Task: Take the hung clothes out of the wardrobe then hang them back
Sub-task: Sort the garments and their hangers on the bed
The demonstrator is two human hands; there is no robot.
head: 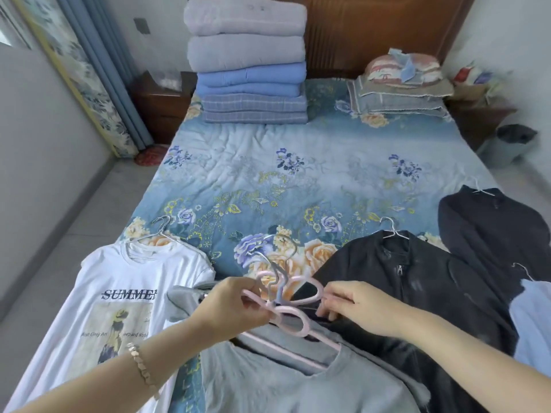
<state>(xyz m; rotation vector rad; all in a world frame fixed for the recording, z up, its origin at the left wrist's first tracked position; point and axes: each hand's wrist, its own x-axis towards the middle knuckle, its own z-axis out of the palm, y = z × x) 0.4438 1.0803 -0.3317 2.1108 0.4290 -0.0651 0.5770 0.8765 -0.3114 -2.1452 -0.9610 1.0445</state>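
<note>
**Pink Hangers Held Over a Bed Spread With Clothes**

A bed [313, 162] covered by a blue flowered quilt fills the room, with a wooden headboard behind it. At its near edge, two pink hangers [326, 341] are pinched between the thumb and curled fingers of the left hand [232, 305], close to their metal hooks. The bent fingertips of the right hand [354, 305] are set against the right loop of the upper hanger and the dark cloth beneath it; whether anything is gripped there cannot be told. The lower hanger is threaded through the neck of a grey shirt [283, 380], which is spread just below both hands. A bracelet [140, 365] is worn on the left wrist.

A white printed T-shirt [119, 293] on a wire hanger is laid to the left. A black jacket [402, 287], a dark coat [492, 228] and a pale blue shirt [530, 326] are laid to the right, partly overlapping. A stack of folded blankets [247, 61] and pillows [402, 87] are kept at the head of the bed.
</note>
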